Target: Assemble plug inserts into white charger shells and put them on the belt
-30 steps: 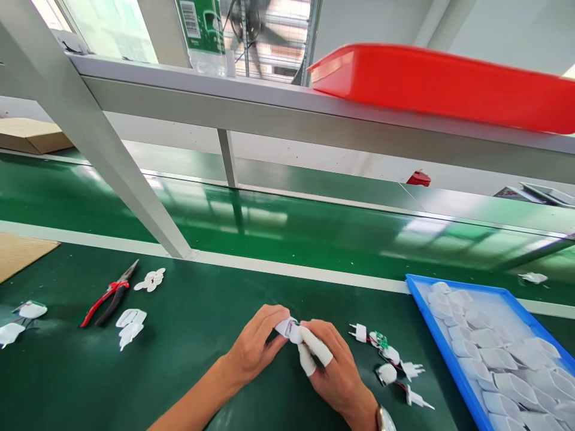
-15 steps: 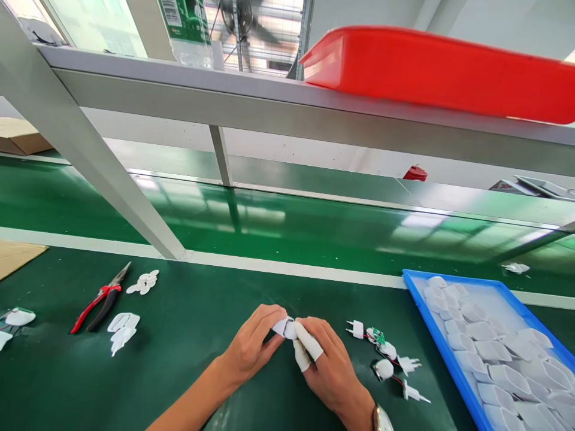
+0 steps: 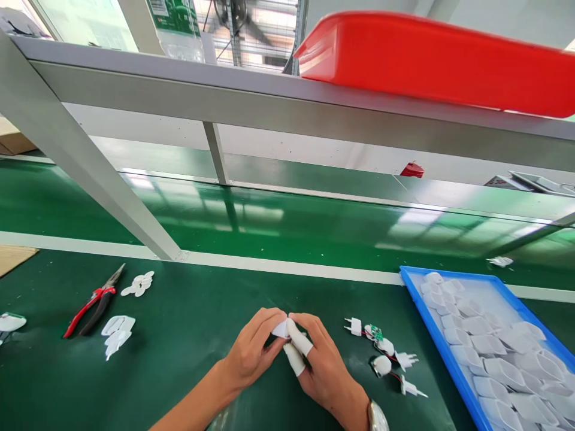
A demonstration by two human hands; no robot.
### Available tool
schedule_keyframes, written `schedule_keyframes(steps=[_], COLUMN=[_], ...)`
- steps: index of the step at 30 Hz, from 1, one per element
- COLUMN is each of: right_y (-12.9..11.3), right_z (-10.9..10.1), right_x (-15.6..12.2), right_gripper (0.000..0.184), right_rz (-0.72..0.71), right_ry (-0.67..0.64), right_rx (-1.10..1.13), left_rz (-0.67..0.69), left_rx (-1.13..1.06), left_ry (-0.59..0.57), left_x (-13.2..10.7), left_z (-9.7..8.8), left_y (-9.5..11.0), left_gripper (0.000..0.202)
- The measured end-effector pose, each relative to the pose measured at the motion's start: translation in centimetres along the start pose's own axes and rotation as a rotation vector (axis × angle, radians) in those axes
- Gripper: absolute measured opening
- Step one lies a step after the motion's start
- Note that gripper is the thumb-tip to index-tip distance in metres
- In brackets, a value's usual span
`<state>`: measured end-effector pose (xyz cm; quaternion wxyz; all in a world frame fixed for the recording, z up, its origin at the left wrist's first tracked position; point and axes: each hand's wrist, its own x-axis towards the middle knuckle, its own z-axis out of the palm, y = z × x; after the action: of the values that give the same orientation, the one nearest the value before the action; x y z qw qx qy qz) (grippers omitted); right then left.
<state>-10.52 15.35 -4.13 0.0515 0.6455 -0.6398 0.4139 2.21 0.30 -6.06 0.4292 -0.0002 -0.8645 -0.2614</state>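
While the green counter (image 3: 202, 311) fills the lower view, a grey shelf (image 3: 251, 93) crosses above, carrying a red bin (image 3: 431, 63) at 1 o'clock (dial centred on the held shell (image 3: 281, 328)). Blue tray (image 3: 435, 329) of loose white covers (image 3: 505, 371): 3 o'clock. Left hand (image 3: 249, 353) at 8, right hand (image 3: 327, 371) between 4 and 5. Bottle (image 3: 179, 45) on the shelf, 11. Pliers (image 3: 104, 292) at 9, near small white discs (image 3: 138, 284). Wired plugs (image 3: 354, 326) between 3 and 4, short of the tray.

Left grip: thumb and fingers pinching the shell. Right grip: digits in white sleeves (image 3: 300, 340) pressed together on its right end; contents, if any, hidden.

Risk (judged): fingertip hold only; the shell may slip or twist if the hands press out of line, more so if the sleeves are slick. A wide swing of the right hand could drag the plugs by their thin wires.

Writing: green label (image 3: 174, 15) with barcode (image 3: 159, 6) on the bottle, cut off by the top edge; lettering too small to read.
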Motion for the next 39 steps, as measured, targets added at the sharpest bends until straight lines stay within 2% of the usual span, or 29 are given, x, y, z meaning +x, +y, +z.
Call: schedule_keyframes(steps=[3, 8, 13, 16, 21, 26, 30, 35, 39], right_y=[0.1, 0.8, 0.7, 0.6, 0.6, 0.4, 0.4, 0.8, 1.0], right_z=[0.1, 0.8, 1.7, 1.8, 1.5, 1.3, 1.2, 1.5, 2.0], right_x=[0.0, -0.6, -1.1, -0.9, -0.5, -0.2, 0.0, -0.5, -0.9], right_gripper=[0.051, 0.055, 0.059, 0.055, 0.046, 0.043, 0.041, 0.052, 0.052], right_rz=[0.011, 0.009, -0.018, -0.015, 0.098, 0.081, 0.053, 0.022, -0.002], right_ry=[-0.038, 0.076, 0.078, 0.083, 0.148, 0.115, 0.066, 0.067, 0.042], right_rx=[0.014, 0.014, 0.026, 0.042, 0.175, 0.245, 0.203, 0.088, -0.008], left_rz=[-0.019, -0.075, -0.045, -0.046, -0.152, -0.163, -0.150, -0.223, -0.205], left_rx=[-0.005, -0.048, 0.005, -0.001, -0.101, -0.152, -0.167, -0.154, -0.138], left_ry=[0.006, 0.011, 0.048, 0.053, 0.048, 0.045, 0.016, 0.008, 0.012], left_x=[0.0, -0.2, -0.3, -0.3, -0.6, -0.5, -0.4, -0.6, -0.6], left_z=[0.2, 0.2, 0.2, 0.3, 0.5, 0.4, 0.4, 0.5, 0.6], left_y=[-0.1, -0.1, 0.1, 0.2, 0.1, 0.1, 0.2, -0.1, -0.3], left_gripper=[0.035, 0.032, 0.032, 0.031, 0.029, 0.030, 0.030, 0.027, 0.027])
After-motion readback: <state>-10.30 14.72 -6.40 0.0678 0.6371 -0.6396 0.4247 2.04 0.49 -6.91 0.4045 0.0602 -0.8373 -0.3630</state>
